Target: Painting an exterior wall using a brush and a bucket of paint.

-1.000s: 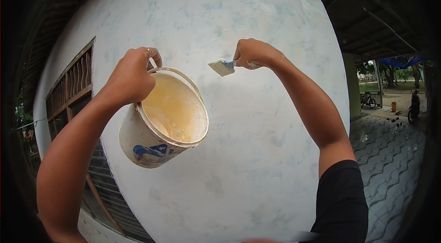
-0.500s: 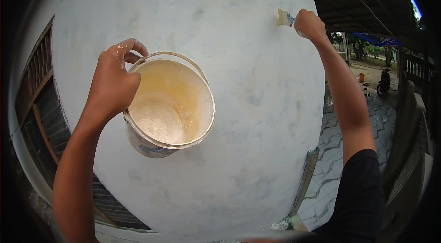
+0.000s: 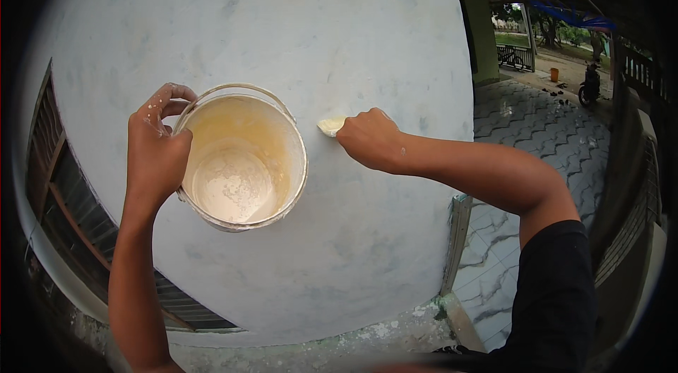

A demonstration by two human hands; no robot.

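Note:
My left hand [image 3: 159, 143] grips the rim of a round plastic bucket [image 3: 282, 122], thumb and fingers closed on its left side. The bucket tilts toward me, so its inside shows: yellowish smeared walls and pale whitish paint [image 3: 236, 179] at the bottom. A wire handle lies up along the far rim. To the right of the bucket, my right hand [image 3: 372, 139] is closed round a paintbrush, its handle hidden in the fist. The pale bristles [image 3: 330, 126] point left toward the bucket, close to the white patchy wall [image 3: 381, 246]. Paint specks dot my left hand.
A slatted wooden window or shutter [image 3: 60, 175] is set in the wall at left. On the right lies a tiled floor [image 3: 544, 140] with dark veins, beyond the wall's corner. Farther off stand a motorbike [image 3: 590, 85] and an orange bucket [image 3: 554, 74].
My right hand has come from the upper right down and left with the brush, nearer the bucket. The bucket in my left hand sits slightly farther left in view.

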